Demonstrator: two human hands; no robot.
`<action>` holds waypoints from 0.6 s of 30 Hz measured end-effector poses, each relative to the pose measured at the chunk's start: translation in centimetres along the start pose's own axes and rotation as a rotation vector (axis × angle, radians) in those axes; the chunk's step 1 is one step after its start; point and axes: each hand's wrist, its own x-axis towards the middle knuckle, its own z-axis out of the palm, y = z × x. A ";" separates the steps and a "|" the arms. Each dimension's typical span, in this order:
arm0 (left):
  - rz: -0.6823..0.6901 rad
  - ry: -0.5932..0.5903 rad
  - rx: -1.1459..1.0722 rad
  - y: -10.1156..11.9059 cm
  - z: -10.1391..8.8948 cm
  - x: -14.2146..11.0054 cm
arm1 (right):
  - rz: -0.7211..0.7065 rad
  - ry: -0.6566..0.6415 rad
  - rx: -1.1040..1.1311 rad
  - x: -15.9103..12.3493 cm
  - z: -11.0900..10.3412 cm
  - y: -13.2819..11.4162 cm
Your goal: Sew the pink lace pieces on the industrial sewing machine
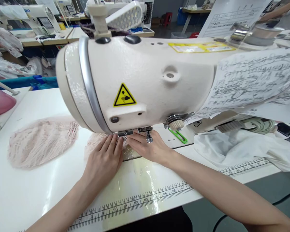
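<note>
A piece of pale pink lace fabric [92, 142] lies under the needle end of a white sewing machine [147, 80]. My left hand [106, 156] is spread flat over that lace, its fingertips pressing beside the presser area. From the right, my right hand [151, 146] reaches in close to the needle, with its fingers together at the lace's edge; the machine head hides part of them. The needle and presser foot are mostly hidden. Another pink lace piece [42, 141], roughly oval, lies flat on the table to the left.
A green thread snipper [180, 135] lies behind my right wrist. White cloth [241, 148] is heaped at the right. A printed ruler tape [135, 201] runs along the front of the white table [21, 193]. Handwritten paper [251, 80] covers the machine arm. A pink cone [1, 101] stands at left.
</note>
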 end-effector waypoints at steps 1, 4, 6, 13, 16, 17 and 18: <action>-0.004 0.001 0.003 0.0 0.0 0.0 | -0.006 0.013 -0.010 0.1 -0.1 0.1; -0.012 0.009 0.009 0.0 0.2 0.0 | -0.010 0.004 -0.013 0.4 -0.2 0.4; -0.010 0.012 0.009 0.1 0.2 0.1 | -0.014 -0.043 0.022 0.3 -0.1 0.5; -0.002 -0.009 -0.036 -0.3 0.0 0.2 | 0.047 -0.091 0.120 -0.1 1.3 0.9; 0.074 -0.012 -0.116 -0.9 -0.1 0.2 | 0.011 -0.082 0.106 0.0 0.9 1.0; 0.096 -0.010 -0.139 -1.1 -0.2 0.2 | -0.012 -0.066 0.096 0.1 0.7 1.0; 0.110 -0.008 -0.155 -1.3 -0.2 0.1 | -0.036 -0.040 0.082 0.1 0.5 0.9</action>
